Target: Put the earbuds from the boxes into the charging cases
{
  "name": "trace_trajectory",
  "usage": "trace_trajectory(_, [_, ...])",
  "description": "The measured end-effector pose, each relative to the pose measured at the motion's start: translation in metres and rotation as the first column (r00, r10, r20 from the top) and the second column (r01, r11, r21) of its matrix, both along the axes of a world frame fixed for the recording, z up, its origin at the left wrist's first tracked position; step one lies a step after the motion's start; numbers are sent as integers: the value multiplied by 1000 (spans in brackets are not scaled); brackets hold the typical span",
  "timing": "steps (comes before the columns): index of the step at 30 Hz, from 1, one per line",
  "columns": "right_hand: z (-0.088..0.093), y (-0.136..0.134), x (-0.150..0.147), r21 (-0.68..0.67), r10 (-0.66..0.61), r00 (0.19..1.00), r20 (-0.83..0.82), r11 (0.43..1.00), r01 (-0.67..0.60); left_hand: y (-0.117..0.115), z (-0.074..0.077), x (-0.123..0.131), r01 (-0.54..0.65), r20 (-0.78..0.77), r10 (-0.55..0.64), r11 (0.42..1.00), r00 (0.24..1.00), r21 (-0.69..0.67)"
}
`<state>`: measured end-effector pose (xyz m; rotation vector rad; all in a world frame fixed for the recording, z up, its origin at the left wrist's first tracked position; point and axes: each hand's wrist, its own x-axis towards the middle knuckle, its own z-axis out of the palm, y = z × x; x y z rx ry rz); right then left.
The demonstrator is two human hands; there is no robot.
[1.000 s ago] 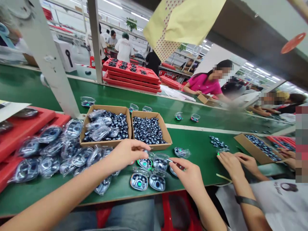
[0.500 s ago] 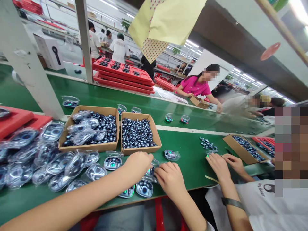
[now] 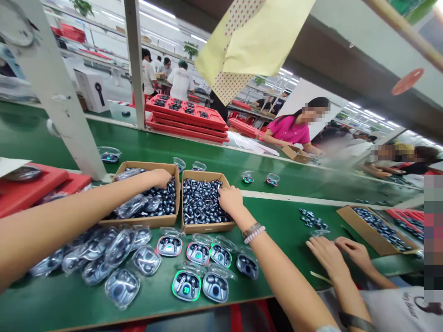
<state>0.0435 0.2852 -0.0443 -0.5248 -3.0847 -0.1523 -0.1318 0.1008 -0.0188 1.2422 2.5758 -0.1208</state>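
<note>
My left hand reaches into the left cardboard box, its curled fingers down among dark blue earbuds. Bagged charging cases lie on top of the earbuds there. At the right-hand box, my right hand dips over the inner right side, fingers bent together at the earbuds. What either hand pinches is hidden. Below the boxes stand several open charging cases with clear lids; one case glows green and another has a red ring.
Bagged cases are heaped at the left beside red trays. A co-worker's hands work at the right near loose earbuds and another box. A post and a hanging yellow sheet stand in front.
My hands were together over a charging case at the front. They have parted and moved up to the two boxes, leaving the lit cases on the table. The view has shifted slightly.
</note>
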Motion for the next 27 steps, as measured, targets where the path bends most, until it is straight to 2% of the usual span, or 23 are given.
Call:
trace_trajectory(5, [-13, -10, -15, 19, -24, 993, 114, 1000, 22, -15, -4, -14, 38, 23, -41, 991, 999, 128])
trace_trajectory(10, [-15, -6, -17, -35, -6, 986, 166, 999, 12, -29, 4, -21, 49, 111, -86, 952, 990, 304])
trace_trajectory(15, [-16, -10, -21, -115, 1, 990, 143, 993, 16, -38, 27, 2, 44, 224, -161, 891, 961, 452])
trace_trajectory(18, [-17, -13, -24, -186, -39, 996, 84, 981, 54, -50, 42, 27, -25, 300, -174, 830, 938, 557])
trace_trajectory(20, [-15, -13, -23, -256, -66, 998, 19, 964, 69, -62, 49, 45, -136, 412, -190, 754, 891, 643])
trace_trajectory(22, [-10, -13, -19, -344, -86, 994, -60, 937, 60, -75, 53, 63, -274, 544, -224, 675, 808, 685])
trace_trajectory(25, [3, -22, -2, -498, -122, 975, -183, 867, 15, -90, 55, 92, -458, 710, -271, 606, 650, 651])
trace_trajectory(27, [14, -38, 18, -602, -160, 956, -244, 798, -21, -95, 51, 112, -578, 803, -308, 569, 511, 585])
